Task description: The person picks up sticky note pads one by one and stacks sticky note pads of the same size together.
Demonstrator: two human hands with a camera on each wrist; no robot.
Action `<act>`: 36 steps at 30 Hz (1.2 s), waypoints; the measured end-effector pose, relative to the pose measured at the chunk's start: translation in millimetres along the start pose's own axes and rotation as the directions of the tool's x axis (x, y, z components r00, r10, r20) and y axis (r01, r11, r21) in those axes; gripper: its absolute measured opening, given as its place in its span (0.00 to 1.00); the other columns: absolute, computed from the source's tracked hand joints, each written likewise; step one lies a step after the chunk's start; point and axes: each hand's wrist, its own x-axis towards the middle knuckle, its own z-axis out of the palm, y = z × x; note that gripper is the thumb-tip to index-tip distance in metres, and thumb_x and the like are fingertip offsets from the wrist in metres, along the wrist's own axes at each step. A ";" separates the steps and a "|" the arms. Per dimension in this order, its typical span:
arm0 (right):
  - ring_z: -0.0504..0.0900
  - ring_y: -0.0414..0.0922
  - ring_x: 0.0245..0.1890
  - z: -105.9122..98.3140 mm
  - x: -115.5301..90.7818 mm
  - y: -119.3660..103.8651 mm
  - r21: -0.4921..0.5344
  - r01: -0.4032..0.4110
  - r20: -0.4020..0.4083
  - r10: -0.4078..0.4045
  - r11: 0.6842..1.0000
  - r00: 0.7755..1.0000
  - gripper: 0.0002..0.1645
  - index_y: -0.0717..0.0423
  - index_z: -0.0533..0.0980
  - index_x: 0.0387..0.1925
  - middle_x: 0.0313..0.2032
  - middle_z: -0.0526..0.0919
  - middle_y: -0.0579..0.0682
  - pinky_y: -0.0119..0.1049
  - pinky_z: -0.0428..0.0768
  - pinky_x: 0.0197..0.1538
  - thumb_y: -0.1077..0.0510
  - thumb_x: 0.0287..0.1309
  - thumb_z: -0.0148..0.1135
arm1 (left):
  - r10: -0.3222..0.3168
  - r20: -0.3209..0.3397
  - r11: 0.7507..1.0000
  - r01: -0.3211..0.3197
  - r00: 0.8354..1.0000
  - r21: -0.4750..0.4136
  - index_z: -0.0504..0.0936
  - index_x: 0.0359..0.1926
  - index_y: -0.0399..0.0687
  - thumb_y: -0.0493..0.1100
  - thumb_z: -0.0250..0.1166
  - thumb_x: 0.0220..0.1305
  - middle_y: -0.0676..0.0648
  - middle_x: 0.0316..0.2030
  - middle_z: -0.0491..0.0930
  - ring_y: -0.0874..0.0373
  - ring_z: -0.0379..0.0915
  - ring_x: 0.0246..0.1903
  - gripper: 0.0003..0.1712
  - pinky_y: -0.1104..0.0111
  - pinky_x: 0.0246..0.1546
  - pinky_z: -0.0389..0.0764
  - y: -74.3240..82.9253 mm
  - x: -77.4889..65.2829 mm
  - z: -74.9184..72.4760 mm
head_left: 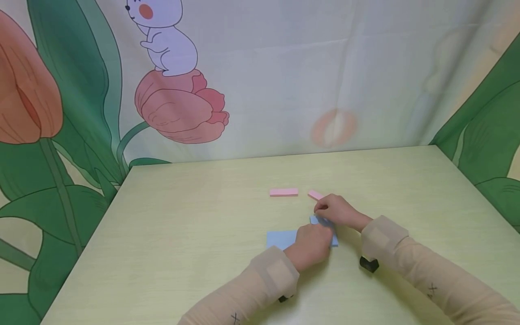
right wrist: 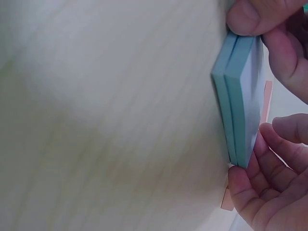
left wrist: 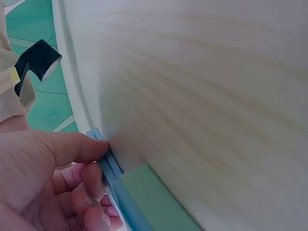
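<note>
Two stacked blue sticky note pads (right wrist: 238, 101) stand out in the right wrist view, one slightly offset over the other. My left hand (head_left: 313, 243) pinches them, its thumb (left wrist: 94, 149) pressed against the edge in the left wrist view. At the opposite corner my right hand (head_left: 339, 211) holds them with curled fingertips (right wrist: 239, 177). A wider blue pad (head_left: 280, 238) lies flat on the table beside the left hand, which partly covers it.
Behind the hands lie a pink strip-shaped pad (head_left: 284, 192) and a second pink pad (head_left: 314, 194), partly hidden by the right hand. The pale table (head_left: 183, 216) meets a printed curtain (head_left: 276, 90) at its back edge.
</note>
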 end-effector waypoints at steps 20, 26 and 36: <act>0.73 0.43 0.31 -11.7 -8.9 7.5 -0.016 -0.084 -0.100 0.082 0.996 0.992 0.13 0.63 0.78 0.35 0.35 0.81 0.55 0.33 0.72 0.34 0.60 0.54 0.50 | -0.056 -0.057 0.896 0.025 0.997 -0.443 0.67 0.15 0.50 0.45 0.56 0.56 0.56 0.11 0.61 0.64 0.56 0.13 0.15 0.75 0.12 0.57 -30.1 -3.8 -1.7; 0.68 0.40 0.17 -19.1 -14.5 9.2 0.034 -0.221 -0.070 0.223 0.975 0.972 0.12 0.63 0.77 0.27 0.16 0.74 0.49 0.30 0.67 0.22 0.61 0.52 0.48 | -0.192 -0.094 0.801 0.100 0.977 -0.590 0.67 0.14 0.46 0.36 0.51 0.56 0.55 0.10 0.60 0.64 0.53 0.11 0.14 0.77 0.11 0.55 -43.2 -6.1 -5.0; 0.73 0.40 0.15 -17.5 -20.9 10.2 0.113 -0.383 0.122 0.369 0.917 0.921 0.11 0.63 0.77 0.25 0.15 0.75 0.48 0.32 0.75 0.23 0.60 0.50 0.50 | -0.190 -0.006 0.769 0.145 0.982 -0.622 0.56 0.09 0.50 0.32 0.51 0.52 0.55 0.09 0.49 0.64 0.44 0.11 0.21 0.76 0.12 0.49 -48.3 1.3 -3.9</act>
